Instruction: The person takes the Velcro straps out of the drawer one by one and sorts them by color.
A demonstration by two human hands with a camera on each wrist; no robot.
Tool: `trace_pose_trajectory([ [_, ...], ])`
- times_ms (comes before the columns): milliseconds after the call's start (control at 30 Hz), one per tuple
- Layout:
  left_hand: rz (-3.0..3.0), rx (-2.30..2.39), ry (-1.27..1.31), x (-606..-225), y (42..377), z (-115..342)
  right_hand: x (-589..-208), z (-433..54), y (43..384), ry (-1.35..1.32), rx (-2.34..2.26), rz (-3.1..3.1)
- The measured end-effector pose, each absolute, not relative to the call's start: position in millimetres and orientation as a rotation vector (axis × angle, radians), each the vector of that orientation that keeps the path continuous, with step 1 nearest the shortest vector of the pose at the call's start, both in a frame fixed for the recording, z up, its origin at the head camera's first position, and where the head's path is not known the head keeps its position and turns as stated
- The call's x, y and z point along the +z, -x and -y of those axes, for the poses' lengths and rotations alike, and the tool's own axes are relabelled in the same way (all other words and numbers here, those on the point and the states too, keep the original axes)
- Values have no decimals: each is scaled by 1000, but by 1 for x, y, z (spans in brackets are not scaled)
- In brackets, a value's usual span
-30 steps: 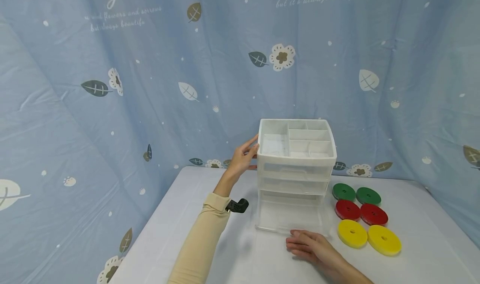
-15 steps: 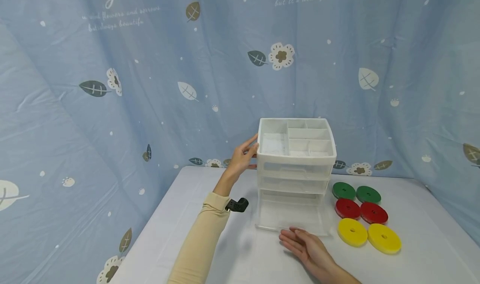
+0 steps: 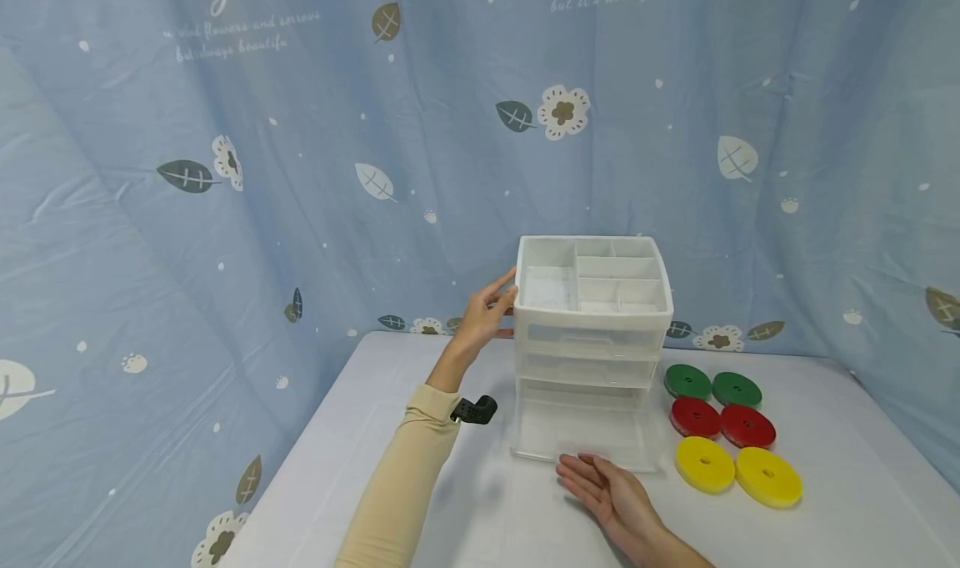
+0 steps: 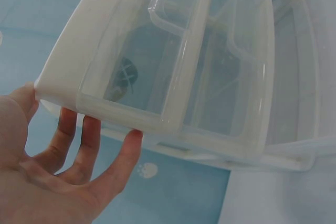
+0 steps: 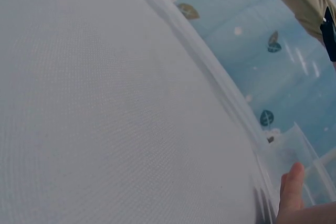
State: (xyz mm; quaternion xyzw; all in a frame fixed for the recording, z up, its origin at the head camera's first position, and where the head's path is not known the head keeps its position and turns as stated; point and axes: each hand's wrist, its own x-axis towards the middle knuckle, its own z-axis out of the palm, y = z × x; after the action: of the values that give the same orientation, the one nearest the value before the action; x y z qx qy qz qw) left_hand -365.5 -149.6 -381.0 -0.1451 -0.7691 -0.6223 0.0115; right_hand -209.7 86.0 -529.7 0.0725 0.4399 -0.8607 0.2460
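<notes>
A white plastic drawer unit (image 3: 592, 322) stands on the table, its top divided into compartments. Its clear bottom drawer (image 3: 581, 426) is pulled out, while the two drawers above it are pushed in. My left hand (image 3: 477, 322) rests against the unit's left side; in the left wrist view its spread fingertips (image 4: 134, 137) touch the side near the top. My right hand (image 3: 618, 501) is just in front of the bottom drawer's front edge, fingers extended, palm turned to the left, holding nothing. Whether it touches the drawer is hard to tell.
Right of the unit lie two green discs (image 3: 687, 382), two red discs (image 3: 695, 418) and two yellow discs (image 3: 705, 465), each with a small centre hole. A blue patterned curtain (image 3: 420, 134) hangs behind the white-covered table (image 3: 360, 468).
My right hand has shifted a little to the left along the drawer's front, and its palm has turned more into view with the fingers straighter. The left hand and drawers stay put.
</notes>
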Motion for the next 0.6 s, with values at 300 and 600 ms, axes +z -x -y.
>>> trace_pose_trajectory([
  [300,2404,-1943,444,-379,364,149,-530,-82,211,-221,-2352,-1224],
  [600,2401,-1948,435,-379,365,149,-528,-81,220,-210,-2358,-1241],
])
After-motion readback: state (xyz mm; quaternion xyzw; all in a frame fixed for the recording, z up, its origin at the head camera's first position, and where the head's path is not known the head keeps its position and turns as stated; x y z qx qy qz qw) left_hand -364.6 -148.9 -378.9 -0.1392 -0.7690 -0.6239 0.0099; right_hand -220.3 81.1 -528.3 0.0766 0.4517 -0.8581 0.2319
